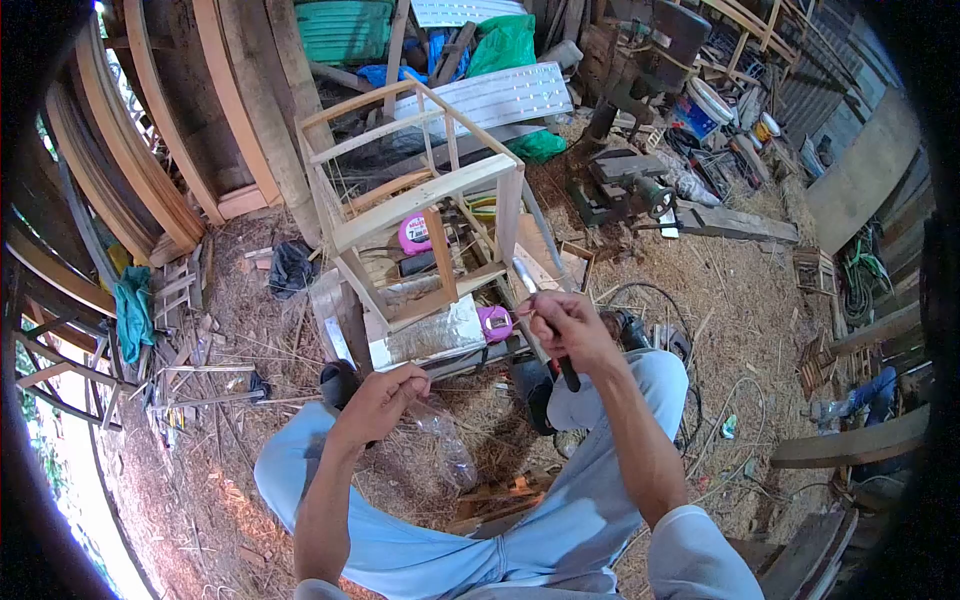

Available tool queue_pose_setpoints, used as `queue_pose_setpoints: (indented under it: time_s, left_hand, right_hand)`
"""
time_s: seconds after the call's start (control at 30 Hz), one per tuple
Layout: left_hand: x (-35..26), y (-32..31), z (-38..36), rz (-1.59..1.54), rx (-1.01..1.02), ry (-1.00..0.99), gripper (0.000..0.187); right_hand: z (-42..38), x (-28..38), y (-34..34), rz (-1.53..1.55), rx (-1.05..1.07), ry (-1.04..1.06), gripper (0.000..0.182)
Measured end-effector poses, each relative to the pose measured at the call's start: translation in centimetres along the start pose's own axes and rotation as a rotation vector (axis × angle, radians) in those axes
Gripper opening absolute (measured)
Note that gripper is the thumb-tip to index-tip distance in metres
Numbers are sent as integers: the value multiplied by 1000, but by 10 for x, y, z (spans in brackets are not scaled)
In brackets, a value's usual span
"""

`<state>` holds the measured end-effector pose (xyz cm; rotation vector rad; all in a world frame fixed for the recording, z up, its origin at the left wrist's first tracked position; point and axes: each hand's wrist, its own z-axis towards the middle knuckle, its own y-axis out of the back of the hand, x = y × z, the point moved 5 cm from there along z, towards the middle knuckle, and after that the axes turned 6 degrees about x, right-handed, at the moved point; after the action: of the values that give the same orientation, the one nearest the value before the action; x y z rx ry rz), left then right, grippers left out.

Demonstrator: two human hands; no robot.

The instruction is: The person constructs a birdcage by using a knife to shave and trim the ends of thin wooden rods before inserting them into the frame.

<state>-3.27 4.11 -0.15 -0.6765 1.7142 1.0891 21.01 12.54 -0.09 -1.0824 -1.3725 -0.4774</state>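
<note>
My left hand (385,402) is closed, fingers curled together, above my left knee. A clear plastic bag (445,445) hangs from its fingertips between my legs. My right hand (568,330) is closed around a tool with a black handle (568,376); its lower end sticks out below the palm, and its working end cannot be made out. Just beyond both hands stands a bare wooden frame (425,205), like a stool or chair frame, upright on a low work surface. A pink tape measure (494,323) lies near my right hand, and a second pink tape measure (414,234) shows through the frame.
Sawdust and wood scraps cover the ground. A vise-like metal machine (630,185) stands at the back right. Long curved boards (130,150) lean on the left. A dark cable (690,340) loops beside my right knee. Green plastic (505,45) and a perforated white panel (500,95) lie behind.
</note>
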Motion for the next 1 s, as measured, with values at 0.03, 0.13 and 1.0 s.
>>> queue_pose_setpoints:
  time_s: [0.03, 0.13, 1.0]
  left_hand:
    - [-2, 1, -1, 13, -18, -10, 14]
    - [-4, 3, -7, 27, -39, -4, 14]
    - [-9, -20, 4, 276, -101, -101, 10]
  right_hand:
    - [-3, 4, 9, -8, -29, -21, 34]
    - [-9, 11, 9, 38, 12, -1, 38]
    - [-5, -18, -44, -72, 263, -127, 35]
